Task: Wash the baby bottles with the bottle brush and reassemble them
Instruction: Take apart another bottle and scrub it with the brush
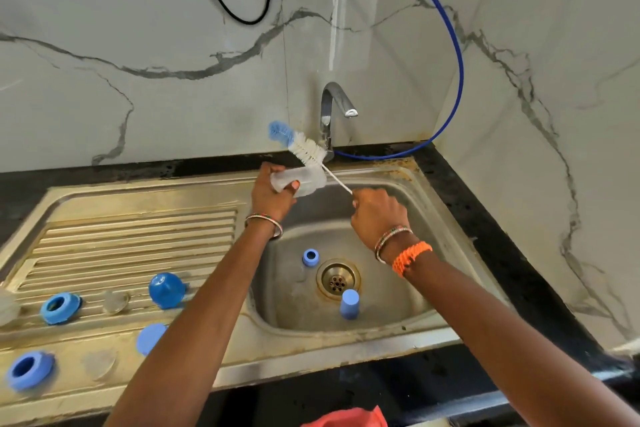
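My left hand (272, 192) grips a clear baby bottle (304, 181), lying sideways over the back of the sink basin (408, 291). My right hand (375, 215) holds the thin white handle of the bottle brush (304, 146). Its white and blue bristle head sticks up behind the bottle, outside it, close to the tap (334, 107). In the basin lie a small blue ring (310, 257) and a light blue cap (349, 303) beside the drain (337, 279).
On the ribbed drainboard (138, 239) lie two blue screw rings (59, 307) (29, 370), a dark blue dome cap (166, 289), a light blue cap (149, 338) and clear teats (114, 302). A blue hose (459, 80) loops along the marble wall. No water runs from the tap.
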Available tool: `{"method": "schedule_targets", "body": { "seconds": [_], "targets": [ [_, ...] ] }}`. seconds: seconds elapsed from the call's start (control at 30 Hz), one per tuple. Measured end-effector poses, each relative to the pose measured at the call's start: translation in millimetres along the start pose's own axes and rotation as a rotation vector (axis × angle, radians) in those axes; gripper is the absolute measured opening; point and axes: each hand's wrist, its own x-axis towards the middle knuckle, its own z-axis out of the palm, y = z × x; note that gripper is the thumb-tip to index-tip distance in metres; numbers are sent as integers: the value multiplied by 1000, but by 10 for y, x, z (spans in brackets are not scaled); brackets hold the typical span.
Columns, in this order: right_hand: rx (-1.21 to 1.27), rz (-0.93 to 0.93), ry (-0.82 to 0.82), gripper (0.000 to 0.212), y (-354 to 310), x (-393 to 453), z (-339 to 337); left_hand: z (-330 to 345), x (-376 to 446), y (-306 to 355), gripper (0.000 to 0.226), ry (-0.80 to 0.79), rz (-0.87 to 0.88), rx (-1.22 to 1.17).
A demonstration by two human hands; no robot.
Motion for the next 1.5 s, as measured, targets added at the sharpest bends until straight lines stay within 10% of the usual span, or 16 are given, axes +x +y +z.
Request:
{"method": "schedule_targets", "body": {
  "seconds": [0.2,0.8,1.5],
  "targets": [
    [-75,-63,-25,29,48,-407,-114,-299,200,-127,35,152,36,27],
    [-407,-105,-60,28,-429,194,-983,-59,-11,65,44,-158,605,287],
    [-345,-60,-33,30,-470,-101,-1009,-216,96,42,42,104,404,101]
  ]
}}
